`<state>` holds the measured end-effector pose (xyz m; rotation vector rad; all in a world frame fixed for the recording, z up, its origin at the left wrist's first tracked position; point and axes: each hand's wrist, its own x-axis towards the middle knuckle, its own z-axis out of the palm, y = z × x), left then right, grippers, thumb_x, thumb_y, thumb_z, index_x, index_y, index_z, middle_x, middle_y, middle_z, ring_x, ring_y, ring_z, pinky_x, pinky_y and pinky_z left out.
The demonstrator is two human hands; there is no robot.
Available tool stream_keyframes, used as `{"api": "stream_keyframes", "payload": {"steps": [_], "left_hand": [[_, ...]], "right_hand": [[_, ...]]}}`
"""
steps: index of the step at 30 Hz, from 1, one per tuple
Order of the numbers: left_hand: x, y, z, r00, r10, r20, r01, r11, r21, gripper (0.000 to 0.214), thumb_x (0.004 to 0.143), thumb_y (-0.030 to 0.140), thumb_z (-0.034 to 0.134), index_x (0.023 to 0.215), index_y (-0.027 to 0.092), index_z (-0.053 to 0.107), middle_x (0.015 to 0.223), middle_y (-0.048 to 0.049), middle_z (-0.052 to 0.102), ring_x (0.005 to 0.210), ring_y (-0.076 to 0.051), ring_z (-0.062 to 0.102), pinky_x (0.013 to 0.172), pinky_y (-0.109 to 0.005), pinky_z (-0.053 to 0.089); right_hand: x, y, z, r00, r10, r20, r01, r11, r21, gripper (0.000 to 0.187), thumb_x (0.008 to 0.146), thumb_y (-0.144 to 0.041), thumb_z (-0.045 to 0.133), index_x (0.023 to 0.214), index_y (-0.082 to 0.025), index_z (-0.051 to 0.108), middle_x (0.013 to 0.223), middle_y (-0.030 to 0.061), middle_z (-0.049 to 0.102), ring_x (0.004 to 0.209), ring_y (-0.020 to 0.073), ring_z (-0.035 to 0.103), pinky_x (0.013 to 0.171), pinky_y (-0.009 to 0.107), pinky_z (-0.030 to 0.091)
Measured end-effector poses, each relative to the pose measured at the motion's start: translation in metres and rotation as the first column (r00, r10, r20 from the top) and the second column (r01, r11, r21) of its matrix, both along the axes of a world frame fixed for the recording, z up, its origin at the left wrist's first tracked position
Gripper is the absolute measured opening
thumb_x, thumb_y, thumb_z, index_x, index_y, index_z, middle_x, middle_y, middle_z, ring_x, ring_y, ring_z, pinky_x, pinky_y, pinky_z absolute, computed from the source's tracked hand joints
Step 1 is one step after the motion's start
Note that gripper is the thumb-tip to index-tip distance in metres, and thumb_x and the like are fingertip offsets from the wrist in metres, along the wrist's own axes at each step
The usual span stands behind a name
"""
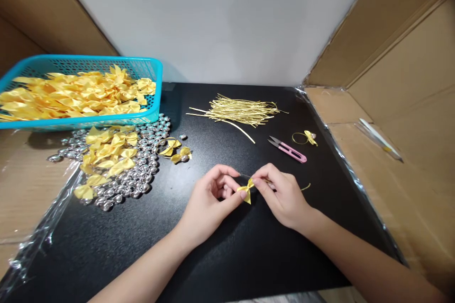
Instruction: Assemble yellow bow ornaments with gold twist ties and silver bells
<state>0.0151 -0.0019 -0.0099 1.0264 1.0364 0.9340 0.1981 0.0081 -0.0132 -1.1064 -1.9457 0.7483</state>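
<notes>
My left hand (213, 196) and my right hand (280, 194) meet over the black table (227, 246), both pinching a small yellow ribbon bow (246, 191). The left thumb and forefinger grip the bow's left side. The right fingers pinch its right side, and a thin gold wire (305, 186) trails out past the right hand. Behind the hands lie pink thread snips (288, 149) and a finished bow on a gold loop (306, 138).
A teal basket (156, 85) full of yellow bows sits at the far left. In front of it, loose yellow bows (106, 154) lie on a heap of silver beads (149, 161). A bundle of gold wires (240, 110) lies at the back. Cardboard walls stand on both sides.
</notes>
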Motion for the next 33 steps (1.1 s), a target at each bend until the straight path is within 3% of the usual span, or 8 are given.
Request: {"api": "stream_keyframes", "payload": {"steps": [5, 8, 14, 22, 27, 33], "left_hand": [[-0.001, -0.001, -0.001, 0.999, -0.01, -0.051, 0.009, 1.0, -0.006, 0.024, 0.077, 0.026, 0.075, 0.093, 0.016, 0.061, 0.07, 0.0024, 0.064, 0.063, -0.01, 0.055, 0.06, -0.022, 0.042], [-0.001, 0.0, -0.001, 0.997, -0.014, -0.075, 0.015, 1.0, 0.013, 0.021, 0.076, 0.026, 0.075, 0.091, 0.016, 0.065, 0.07, 0.0014, 0.065, 0.063, -0.011, 0.057, 0.062, -0.023, 0.043], [0.004, 0.001, 0.0, 0.996, 0.054, -0.075, -0.05, 0.997, 0.059, 0.015, 0.075, 0.024, 0.075, 0.082, 0.016, 0.066, 0.063, 0.0035, 0.061, 0.057, -0.009, 0.052, 0.056, -0.021, 0.04], [0.005, 0.002, -0.002, 0.992, 0.126, -0.033, -0.124, 0.991, 0.041, 0.018, 0.072, 0.025, 0.078, 0.084, 0.017, 0.067, 0.06, 0.0055, 0.056, 0.054, -0.007, 0.043, 0.053, -0.017, 0.04], [0.0, 0.002, 0.0, 0.995, 0.085, -0.047, -0.083, 0.995, 0.059, 0.023, 0.081, 0.038, 0.068, 0.092, 0.018, 0.066, 0.073, 0.0023, 0.06, 0.059, -0.009, 0.049, 0.054, -0.019, 0.044], [0.003, 0.003, 0.002, 0.962, -0.082, -0.26, 0.113, 0.988, 0.106, 0.036, 0.09, 0.048, 0.054, 0.071, 0.017, 0.057, 0.061, 0.0042, 0.049, 0.053, -0.009, 0.045, 0.05, -0.02, 0.038]], "right_hand": [[-0.001, 0.0, 0.001, 1.0, -0.005, 0.029, 0.005, 1.0, -0.013, 0.014, 0.095, -0.018, 0.045, 0.082, -0.02, 0.049, 0.062, -0.0034, 0.053, 0.05, 0.0097, 0.05, 0.049, 0.021, 0.035], [-0.005, -0.001, 0.002, 0.997, -0.06, -0.043, 0.055, 0.992, -0.115, 0.018, 0.096, -0.021, 0.041, 0.078, -0.021, 0.044, 0.059, -0.0056, 0.044, 0.047, 0.0091, 0.041, 0.047, 0.022, 0.03], [-0.013, -0.004, -0.008, 0.949, -0.188, -0.254, 0.076, 0.916, -0.393, 0.026, 0.098, -0.037, 0.04, 0.077, -0.022, 0.041, 0.059, -0.0069, 0.035, 0.051, 0.0105, 0.036, 0.049, 0.024, 0.029], [-0.018, -0.006, -0.011, 0.836, -0.263, -0.481, -0.057, 0.831, -0.554, 0.035, 0.094, -0.053, 0.046, 0.077, -0.023, 0.039, 0.056, -0.01, 0.03, 0.048, 0.0087, 0.029, 0.047, 0.024, 0.027], [-0.017, -0.004, -0.012, 0.823, -0.3, -0.482, -0.048, 0.809, -0.586, 0.038, 0.091, -0.055, 0.051, 0.076, -0.022, 0.04, 0.055, -0.0102, 0.032, 0.048, 0.0081, 0.029, 0.047, 0.023, 0.026], [-0.017, -0.005, -0.014, 0.805, -0.314, -0.503, -0.075, 0.788, -0.611, 0.038, 0.09, -0.053, 0.054, 0.074, -0.022, 0.04, 0.054, -0.0099, 0.035, 0.047, 0.0072, 0.03, 0.046, 0.022, 0.026]]}}
